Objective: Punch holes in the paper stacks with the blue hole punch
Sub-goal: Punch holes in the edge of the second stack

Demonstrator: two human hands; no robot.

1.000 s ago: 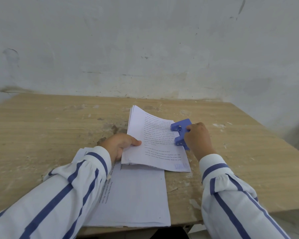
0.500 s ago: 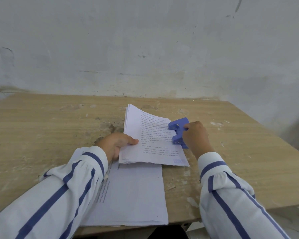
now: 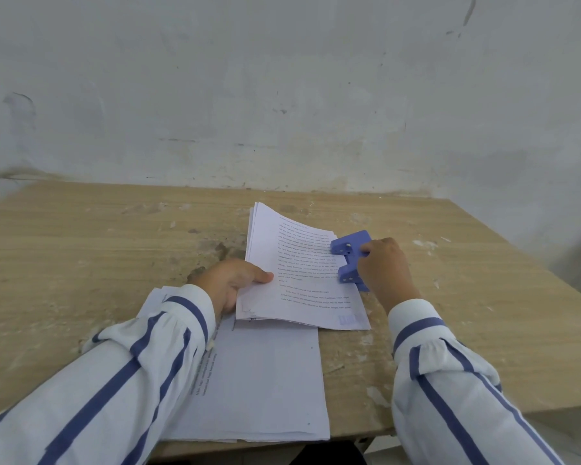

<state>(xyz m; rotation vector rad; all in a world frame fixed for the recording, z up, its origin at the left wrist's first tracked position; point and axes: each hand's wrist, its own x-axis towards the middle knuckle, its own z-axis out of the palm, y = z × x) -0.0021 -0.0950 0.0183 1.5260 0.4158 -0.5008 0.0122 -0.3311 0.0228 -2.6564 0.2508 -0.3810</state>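
From the head camera, a person in a white shirt with blue stripes works at a worn wooden desk (image 3: 81, 256) set against a scuffed grey wall (image 3: 282, 95). A printed paper stack (image 3: 299, 276) lies near the middle of the desk, angled slightly, its near edge overlapping a second, plainer stack (image 3: 265, 380) that lies at the desk's near edge, partly under the left sleeve (image 3: 121, 374). The left hand (image 3: 230, 283) rests flat on the printed stack's left margin, thumb on top and the other fingers hidden beneath or beside the sheets; its likely purpose is to pin the pages so they do not slide or fan while the other side is worked. The blue hole punch (image 3: 349, 260) sits on the stack's right edge, its two punching heads lapping over the margin, apparently so that the holes land evenly along that side. The right hand (image 3: 383, 266) is closed around the punch's outer side, fingers curled on its body; whether it is pressing down or only steadying cannot be told. The top sheet carries paragraphs of small black type and a faint bluish mark at its near right corner, and a line of type runs along the lower stack's left side, but none of it is sharp enough to read; no brand shows on the punch.
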